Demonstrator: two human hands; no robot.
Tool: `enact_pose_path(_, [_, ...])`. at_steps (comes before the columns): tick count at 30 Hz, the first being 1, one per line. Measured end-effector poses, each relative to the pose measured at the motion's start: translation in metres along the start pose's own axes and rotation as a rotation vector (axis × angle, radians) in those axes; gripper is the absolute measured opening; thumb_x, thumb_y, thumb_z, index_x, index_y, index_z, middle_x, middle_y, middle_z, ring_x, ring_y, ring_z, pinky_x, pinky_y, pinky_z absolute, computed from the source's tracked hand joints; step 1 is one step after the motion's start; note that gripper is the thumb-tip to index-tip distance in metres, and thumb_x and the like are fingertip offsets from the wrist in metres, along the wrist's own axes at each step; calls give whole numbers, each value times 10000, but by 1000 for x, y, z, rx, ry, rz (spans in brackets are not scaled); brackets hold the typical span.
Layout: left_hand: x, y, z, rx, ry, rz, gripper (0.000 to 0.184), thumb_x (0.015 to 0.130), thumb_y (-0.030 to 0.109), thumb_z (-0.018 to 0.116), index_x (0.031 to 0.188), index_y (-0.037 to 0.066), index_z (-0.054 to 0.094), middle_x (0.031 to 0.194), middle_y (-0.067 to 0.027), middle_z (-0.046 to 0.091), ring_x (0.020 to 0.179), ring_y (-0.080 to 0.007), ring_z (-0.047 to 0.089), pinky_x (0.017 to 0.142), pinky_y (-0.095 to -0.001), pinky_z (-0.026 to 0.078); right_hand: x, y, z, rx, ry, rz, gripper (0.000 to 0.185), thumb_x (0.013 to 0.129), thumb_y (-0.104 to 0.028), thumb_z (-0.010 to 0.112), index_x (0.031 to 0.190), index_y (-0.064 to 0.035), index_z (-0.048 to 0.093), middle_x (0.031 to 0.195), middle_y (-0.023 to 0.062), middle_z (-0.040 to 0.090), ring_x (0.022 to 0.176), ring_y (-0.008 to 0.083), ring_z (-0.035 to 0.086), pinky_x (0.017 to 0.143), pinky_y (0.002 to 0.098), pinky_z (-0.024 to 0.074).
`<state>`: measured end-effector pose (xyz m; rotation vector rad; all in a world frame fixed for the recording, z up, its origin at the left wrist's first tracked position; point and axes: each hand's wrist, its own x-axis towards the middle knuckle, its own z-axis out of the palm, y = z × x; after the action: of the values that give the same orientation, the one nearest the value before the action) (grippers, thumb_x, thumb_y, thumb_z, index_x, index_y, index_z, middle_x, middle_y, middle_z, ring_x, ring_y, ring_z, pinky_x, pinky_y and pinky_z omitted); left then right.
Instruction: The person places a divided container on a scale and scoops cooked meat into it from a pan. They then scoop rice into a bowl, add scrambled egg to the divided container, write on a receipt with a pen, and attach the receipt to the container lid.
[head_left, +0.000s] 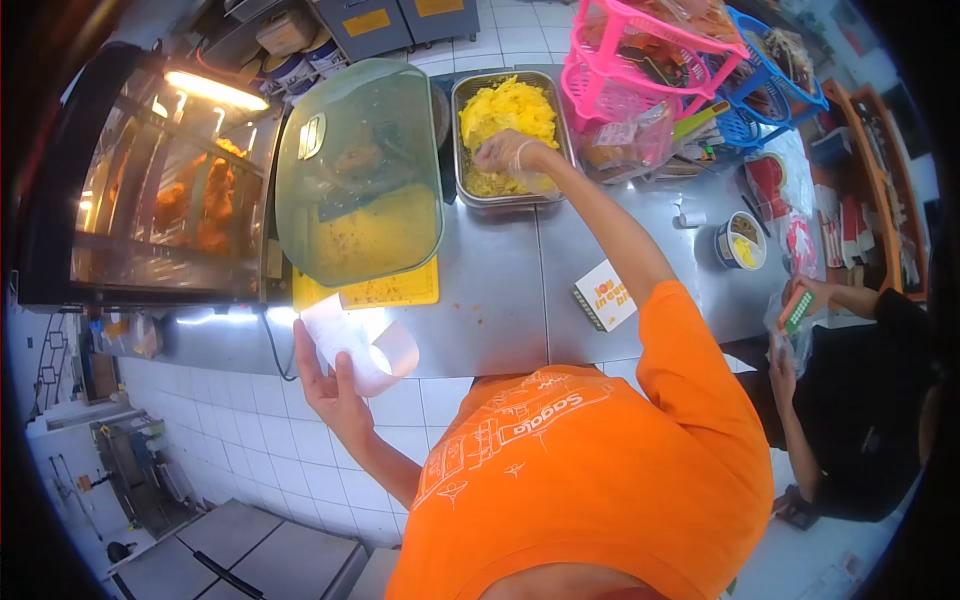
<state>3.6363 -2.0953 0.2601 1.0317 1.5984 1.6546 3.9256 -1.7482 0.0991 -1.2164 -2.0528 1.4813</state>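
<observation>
My left hand (335, 395) holds a white paper container (365, 350) in front of the counter's near edge, thumb on one side and fingers on the other. Its open mouth faces right, and glare washes out part of its surface. My right hand (510, 155), in a clear plastic glove, reaches into a deep metal tray (463, 195). Soft yellow food (510, 108) is heaped at the tray's far end and lies thinner nearer me. The right fingers are curled together at the food; whatever is inside them is hidden.
A greenish translucent lid (375, 130) stands over a yellow board (412, 287), beside a lit food warmer (180, 190). Pink baskets (600, 85), a small printed box (610, 297) and a tub (740, 243) are on the counter (490, 290). A person in black (850, 410) stands at right.
</observation>
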Motion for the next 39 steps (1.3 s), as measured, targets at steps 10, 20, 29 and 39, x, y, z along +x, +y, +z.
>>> enact_pose_path(10, [-14,0,63,2,-170,60,628,892,73,582,1474,46,349,1531,-105,342,1413,-239,307,1157,-383,214,-175,8,-54,1205,471,-155,398,895,-87,666,1261,-1,533,1221,78,601,1115,196,598,961,321,511])
enact_pose_path(20, [-43,11,165,-52,-335,56,626,873,73,604,1453,21,376,1509,-120,376,1409,-254,323,1165,-383,211,-502,122,-144,452,977,156,229,863,-81,688,1078,-10,652,1002,76,668,942,163,654,850,290,532])
enact_pose_path(29, [-54,20,203,-51,-408,46,622,862,-11,588,1447,10,377,1483,-132,404,1303,-234,460,1081,-358,382,-497,143,-146,-683,1070,525,115,852,-132,635,929,-98,712,926,146,696,871,325,670,774,380,524])
enact_pose_path(39, [-48,20,194,34,-393,-4,531,889,-26,586,1400,-23,441,1412,-134,491,1261,-206,488,1026,-294,404,-459,89,-142,-38,927,225,285,939,-268,604,1115,-46,640,1072,146,688,926,234,673,828,342,532])
